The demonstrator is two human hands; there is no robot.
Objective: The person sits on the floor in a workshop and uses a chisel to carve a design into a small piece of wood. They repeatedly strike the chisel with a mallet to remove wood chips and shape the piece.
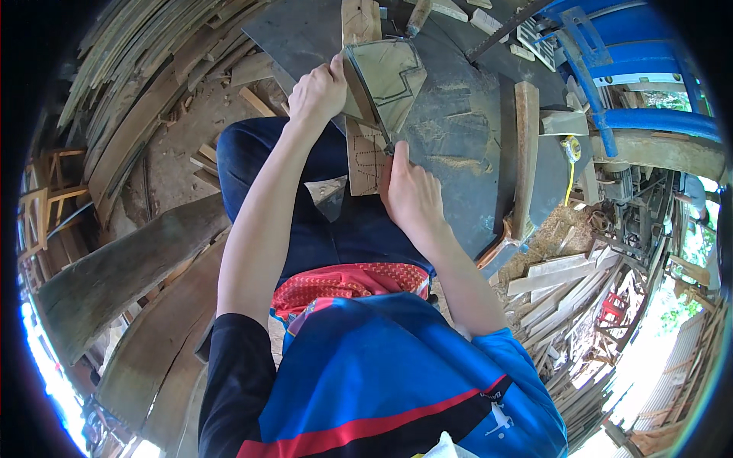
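Note:
My right hand (412, 187) is closed around the near end of a long, thin, dark tool (376, 114); whether it is a file or a saw I cannot tell. The tool slants up and left along a pale wood block (401, 65) with dark outlines drawn on its face. My left hand (317, 95) is a fist at the block's left edge, close to the tool's far end; its fingers hide what they grip. Under the block lies a light board (364, 164) with dotted marks, its near end over my lap.
A dark worktop (458, 153) with sawdust lies ahead, bearing a long wooden bar (525, 153). A yellow tape measure (570, 149) is at the right, beside a blue metal frame (649, 122). Stacked planks (153, 91) and thick slabs (137, 259) fill the left; scrap wood (561, 282) lies right.

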